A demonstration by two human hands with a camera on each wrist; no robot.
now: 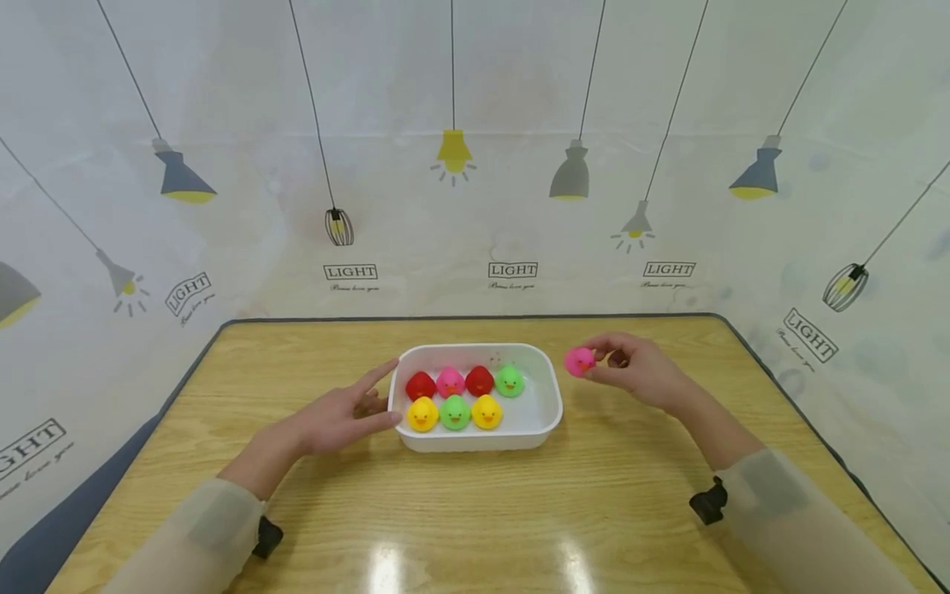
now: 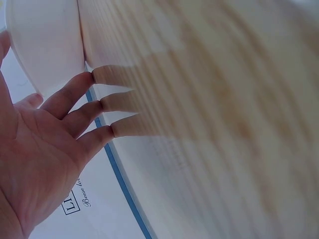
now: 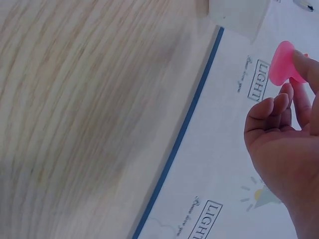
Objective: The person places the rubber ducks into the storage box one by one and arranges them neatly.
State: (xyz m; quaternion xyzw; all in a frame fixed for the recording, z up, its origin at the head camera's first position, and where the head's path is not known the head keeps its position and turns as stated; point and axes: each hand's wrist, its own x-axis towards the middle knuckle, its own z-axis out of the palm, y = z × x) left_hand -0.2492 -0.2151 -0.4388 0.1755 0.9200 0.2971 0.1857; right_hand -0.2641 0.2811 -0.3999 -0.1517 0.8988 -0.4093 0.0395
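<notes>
A white plastic tub (image 1: 475, 441) stands on the table with several small rubber ducks inside. Its rear row has a red duck (image 1: 420, 387), a pink one (image 1: 450, 382), another red one (image 1: 479, 381) and a green one (image 1: 510, 381). In front sit a yellow duck (image 1: 423, 415), a green one (image 1: 455, 413) and a second yellow one (image 1: 486, 412). My left hand (image 1: 343, 419) spans the tub's left end, thumb and index finger stretched along its rim. Right of the tub, my right hand (image 1: 631, 371) pinches a pink duck (image 3: 282, 63) between thumb and fingers, above the table.
The wooden table (image 1: 475, 511) ends at a dark edge along the back and sides. Behind it hangs a pale backdrop (image 1: 416, 272) printed with lamps and lettering. Black wrist devices (image 1: 708, 502) sit at both sleeves.
</notes>
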